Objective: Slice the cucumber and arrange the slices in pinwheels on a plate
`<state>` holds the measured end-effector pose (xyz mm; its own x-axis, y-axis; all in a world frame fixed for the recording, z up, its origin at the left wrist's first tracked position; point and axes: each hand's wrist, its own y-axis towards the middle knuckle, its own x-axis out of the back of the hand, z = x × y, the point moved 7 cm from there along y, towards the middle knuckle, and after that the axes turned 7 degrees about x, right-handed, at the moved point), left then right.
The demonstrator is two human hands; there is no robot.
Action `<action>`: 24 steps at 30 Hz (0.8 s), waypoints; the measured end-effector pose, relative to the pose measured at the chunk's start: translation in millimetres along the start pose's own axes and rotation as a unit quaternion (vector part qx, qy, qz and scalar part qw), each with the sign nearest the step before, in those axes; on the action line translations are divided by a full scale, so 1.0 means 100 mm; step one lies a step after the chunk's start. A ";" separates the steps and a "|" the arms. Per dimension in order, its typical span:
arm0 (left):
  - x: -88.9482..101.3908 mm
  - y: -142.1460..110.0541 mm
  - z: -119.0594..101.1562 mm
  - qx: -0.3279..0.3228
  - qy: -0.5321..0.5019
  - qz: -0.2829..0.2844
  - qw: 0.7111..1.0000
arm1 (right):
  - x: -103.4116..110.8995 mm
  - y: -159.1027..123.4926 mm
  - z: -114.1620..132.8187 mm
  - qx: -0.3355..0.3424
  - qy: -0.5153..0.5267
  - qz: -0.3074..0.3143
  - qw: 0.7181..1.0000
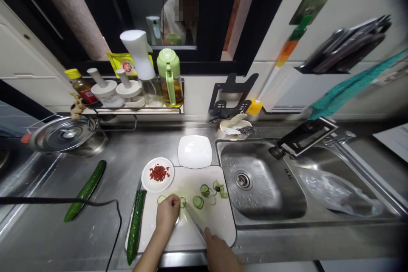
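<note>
My right hand (pixel 221 253) is wrapped round the handle of a kitchen knife (pixel 195 222), its blade slanting up and left across the white cutting board (pixel 216 225). The tip reaches a cut cucumber piece (pixel 182 202) beside the curled fingers of my left hand (pixel 168 213). Those fingers are closed over the cucumber and hide part of it; pale green (pixel 161 199) shows on their far side. Several cucumber slices (pixel 198 202) are scattered over the right half of the board. A whole cucumber (pixel 135 227) lies along the board's left edge.
Behind the board are a plate of small red pieces (pixel 159 180) and a white dish (pixel 194 151). Another cucumber (pixel 85 191) and a black cable (pixel 95 202) are at left, near a lidded pot (pixel 86 142). The sink (pixel 264 204) adjoins the board's right side.
</note>
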<state>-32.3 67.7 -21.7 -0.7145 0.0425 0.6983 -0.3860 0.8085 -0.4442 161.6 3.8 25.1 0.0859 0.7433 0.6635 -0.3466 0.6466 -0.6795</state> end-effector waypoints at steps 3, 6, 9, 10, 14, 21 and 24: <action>0.01 0.00 0.00 -0.002 -0.004 -0.005 1.000 | -0.05 0.08 0.03 -0.011 0.000 -0.013 1.000; 0.01 -0.01 -0.01 -0.003 -0.005 -0.004 1.000 | -0.10 0.13 0.05 -0.014 0.000 -0.017 1.000; 0.01 0.01 0.00 -0.002 -0.005 -0.002 1.000 | -0.11 0.16 0.06 -0.015 -0.003 -0.019 1.000; 0.00 0.02 0.01 -0.001 -0.004 -0.001 1.000 | -0.11 0.16 0.06 -0.015 -0.004 -0.019 1.000; -0.01 0.04 0.03 0.004 -0.004 0.002 1.000 | -0.10 0.17 0.07 -0.013 -0.006 -0.019 1.000; 0.01 0.04 0.02 0.016 -0.001 0.007 1.000 | -0.11 0.18 0.07 -0.016 0.001 -0.017 1.000; 0.02 0.04 0.00 0.017 0.000 0.010 1.000 | -0.12 0.19 0.07 -0.015 0.004 -0.016 1.000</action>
<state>-35.4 70.7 -21.8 -0.7221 0.0579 0.6894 -0.3922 0.7866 -0.4769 147.5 6.0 6.8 0.1038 0.7239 0.6820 -0.3152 0.6743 -0.6678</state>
